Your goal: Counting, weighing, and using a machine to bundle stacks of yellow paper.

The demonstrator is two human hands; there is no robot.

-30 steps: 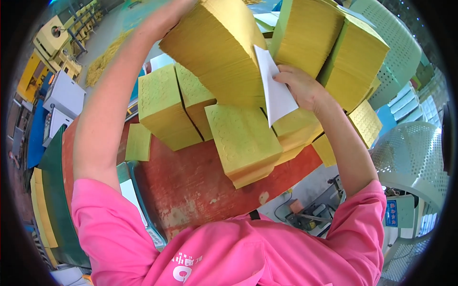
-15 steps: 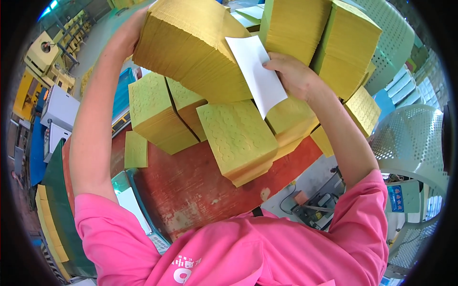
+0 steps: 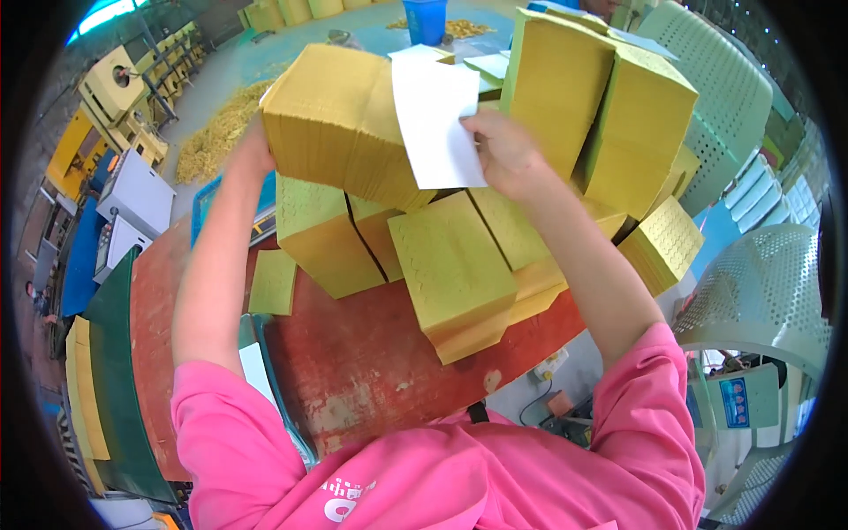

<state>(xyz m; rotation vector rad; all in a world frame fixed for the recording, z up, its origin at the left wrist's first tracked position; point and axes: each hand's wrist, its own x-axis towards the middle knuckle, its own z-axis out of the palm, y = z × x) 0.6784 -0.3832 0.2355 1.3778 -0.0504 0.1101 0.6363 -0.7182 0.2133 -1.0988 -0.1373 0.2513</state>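
Note:
A thick stack of yellow paper (image 3: 340, 146), its cut edges facing me, lies sideways over shorter stacks at the back middle. My left hand (image 3: 254, 146) presses against its left end, with the fingers mostly hidden behind it. In my right hand (image 3: 505, 152), a white sheet (image 3: 437, 115) is pinched between thumb and fingers, standing against the stack's right end. Below are yellow paper blocks with embossed tops, one at the left (image 3: 322, 238) and one nearer me (image 3: 455, 265). A thin yellow piece (image 3: 272, 283) lies flat beside my left forearm.
Tall yellow stacks (image 3: 556, 88) rise at the back right. Perforated pale green chairs (image 3: 751, 283) stand on the right. A teal-edged device (image 3: 281, 397) rests on the worn red tabletop (image 3: 353, 353), near my left sleeve. A blue bin (image 3: 426, 22) and yellow scraps (image 3: 216, 132) are farther off.
The held stack appears lower and more level, with more floor showing beyond it. The white sheet has swung more upright and moved left with my right hand. Both hands keep their hold.

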